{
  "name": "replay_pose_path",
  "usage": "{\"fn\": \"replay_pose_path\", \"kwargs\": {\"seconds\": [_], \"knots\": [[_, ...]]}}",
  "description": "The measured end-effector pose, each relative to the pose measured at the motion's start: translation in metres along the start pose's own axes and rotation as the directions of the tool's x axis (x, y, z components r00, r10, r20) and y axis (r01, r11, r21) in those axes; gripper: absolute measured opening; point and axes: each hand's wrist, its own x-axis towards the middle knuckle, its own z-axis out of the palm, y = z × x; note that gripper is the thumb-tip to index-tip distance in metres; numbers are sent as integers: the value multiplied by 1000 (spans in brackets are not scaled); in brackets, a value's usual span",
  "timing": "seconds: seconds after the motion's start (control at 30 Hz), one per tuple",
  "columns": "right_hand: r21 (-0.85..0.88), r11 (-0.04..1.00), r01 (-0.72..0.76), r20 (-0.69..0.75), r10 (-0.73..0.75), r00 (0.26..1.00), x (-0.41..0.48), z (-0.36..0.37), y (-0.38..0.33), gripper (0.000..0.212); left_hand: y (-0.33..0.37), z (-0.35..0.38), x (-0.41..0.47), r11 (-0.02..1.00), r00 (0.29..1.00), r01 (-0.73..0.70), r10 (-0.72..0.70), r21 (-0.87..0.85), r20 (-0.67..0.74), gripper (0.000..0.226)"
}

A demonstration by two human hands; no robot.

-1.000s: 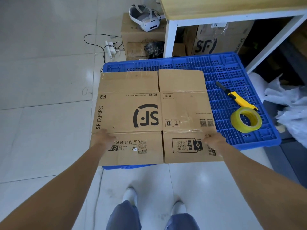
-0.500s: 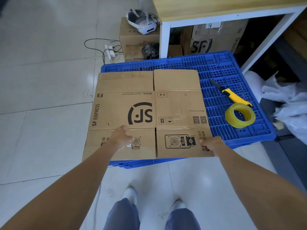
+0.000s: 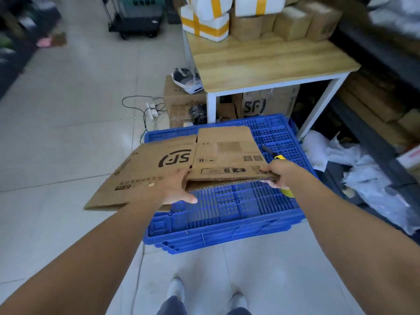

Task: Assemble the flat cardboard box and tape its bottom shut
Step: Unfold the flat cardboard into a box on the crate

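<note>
The flat brown cardboard box point(image 3: 172, 164) with a black SF logo is lifted off the blue plastic pallet point(image 3: 227, 214) and tilts up toward me. My left hand point(image 3: 175, 189) holds its near edge at the middle, fingers reaching between the two layers. My right hand point(image 3: 280, 173) pinches the near right corner of the top flap. The two layers gape slightly apart at the near edge. The yellow tape roll point(image 3: 287, 192) is mostly hidden under my right hand. A yellow utility knife point(image 3: 273, 154) pokes out behind the box.
A wooden-topped table point(image 3: 268, 62) with white legs stands behind the pallet, stacked with parcels. Cardboard boxes and a white headset point(image 3: 187, 80) sit beside it. Cables and a power strip point(image 3: 152, 112) lie on the tiled floor. White plastic wrap point(image 3: 363, 169) is piled at the right.
The box has risen off the pallet and tilted. My left hand slid to the middle of the near edge and into the gap. The camera tipped up, showing the table top.
</note>
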Motion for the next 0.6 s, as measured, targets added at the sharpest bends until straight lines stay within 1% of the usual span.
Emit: {"fn": "replay_pose_path", "kwargs": {"seconds": [0.03, 0.13, 0.27, 0.37, 0.43, 0.47, 0.5, 0.53, 0.57, 0.6], "knots": [[0, 1000, 4, 20, -4, 1000, -13, -7, -12, 13, 8, -14, -7, 998, 999, -17, 19, 62, -40, 90], [26, 1000, 2, 38, -3, 999, -49, -29, -43, 20, 33, -52, -27, 974, 981, -44, 85, 224, -174, 68], [20, 1000, 14, 11, -14, 1000, -90, -54, -70, 21, 58, -74, -44, 946, 961, -24, 111, 323, -253, 42], [94, 995, 46, 9, -47, 999, -109, -67, -83, 24, 76, -77, -48, 928, 938, 18, 113, 372, -328, 36], [92, 989, 115, -61, -110, 992, -118, -72, -91, 32, 86, -79, -49, 911, 925, 56, 108, 409, -366, 39], [23, 984, 177, -119, -173, 978, -120, -73, -95, 38, 90, -80, -48, 903, 919, 71, 107, 424, -380, 40], [-85, 964, 251, -176, -262, 949, -120, -72, -99, 45, 93, -81, -47, 897, 915, 81, 106, 434, -390, 41], [-194, 925, 327, -201, -364, 910, -119, -70, -103, 54, 96, -82, -46, 893, 914, 88, 103, 440, -392, 41], [-272, 886, 375, -181, -430, 885, -119, -67, -107, 61, 98, -84, -44, 892, 917, 89, 99, 442, -386, 42], [-348, 843, 411, -125, -476, 870, -118, -64, -110, 63, 99, -87, -42, 895, 920, 84, 99, 438, -379, 42]]}}
